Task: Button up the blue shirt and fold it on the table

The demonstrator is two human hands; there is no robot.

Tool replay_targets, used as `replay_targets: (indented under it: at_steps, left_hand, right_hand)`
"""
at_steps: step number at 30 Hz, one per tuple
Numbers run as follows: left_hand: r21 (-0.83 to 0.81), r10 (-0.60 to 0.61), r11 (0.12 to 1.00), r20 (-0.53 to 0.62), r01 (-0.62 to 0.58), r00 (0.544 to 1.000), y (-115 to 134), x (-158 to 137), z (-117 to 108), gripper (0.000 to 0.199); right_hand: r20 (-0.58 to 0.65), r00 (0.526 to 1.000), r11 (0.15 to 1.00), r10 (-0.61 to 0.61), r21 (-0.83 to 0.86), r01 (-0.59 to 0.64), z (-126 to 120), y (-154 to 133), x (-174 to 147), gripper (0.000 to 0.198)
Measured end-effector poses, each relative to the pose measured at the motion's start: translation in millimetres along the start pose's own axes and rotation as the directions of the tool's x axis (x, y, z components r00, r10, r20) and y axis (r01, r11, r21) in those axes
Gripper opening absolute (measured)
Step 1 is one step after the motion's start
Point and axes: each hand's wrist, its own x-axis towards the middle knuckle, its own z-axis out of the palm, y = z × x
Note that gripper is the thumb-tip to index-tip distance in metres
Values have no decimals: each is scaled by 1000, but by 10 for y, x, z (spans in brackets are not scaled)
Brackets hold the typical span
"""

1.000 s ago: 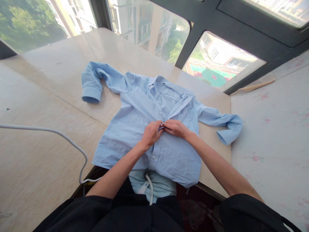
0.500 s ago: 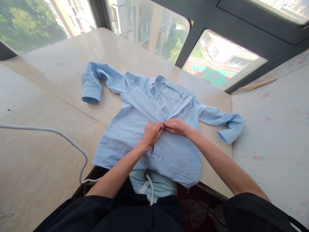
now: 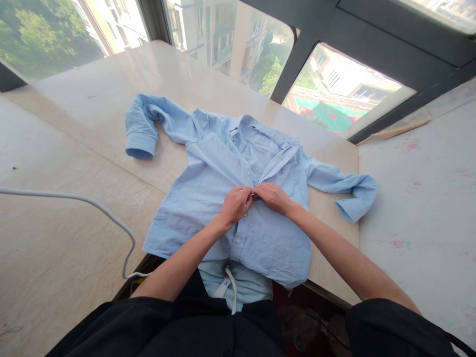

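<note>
A light blue button-up shirt lies front side up, its collar toward the window and its hem hanging at the near edge. The front is parted at the top and drawn together lower down. At mid-placket my left hand pinches the fabric edge. My right hand meets it there, fingers closed on the other side of the placket. Fingertips of both hands touch or nearly touch, and they hide whatever button lies between them. White buttons show above and below the hands.
The shirt rests on a pale stone-like ledge beside windows with a dark frame. A white cable crosses the left side. A flower-patterned wall stands at the right.
The right hand's fingers and wrist have shifted slightly at the placket. Both hands keep their grip, and the shirt lies as before.
</note>
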Motion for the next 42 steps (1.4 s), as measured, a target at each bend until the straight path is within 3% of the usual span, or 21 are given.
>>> replay_targets:
  at_steps: [13, 25, 29, 34, 42]
  left_hand:
    - [-79, -83, 993, 20, 84, 996, 17, 38, -36, 8]
    - [-86, -78, 993, 12, 79, 997, 14, 38, -24, 8]
    - [-53, -71, 996, 11, 71, 997, 13, 32, -18, 7]
    - [-26, -44, 999, 17, 44, 999, 16, 30, -11, 6]
    - [-51, -45, 998, 11, 45, 999, 12, 37, -7, 7]
  right_hand:
    - [-4, 997, 988, -74, -134, 73, 26, -13, 67, 18]
    - [41, 989, 987, -144, -61, 146, 34, 86, 109, 16]
    - [99, 990, 994, -104, 28, 102, 15, 113, 94, 18]
    - [214, 977, 985, 20, 164, -57, -40, 106, 73, 16]
    - [242, 957, 984, 158, 47, -175, 9, 14, 74, 13]
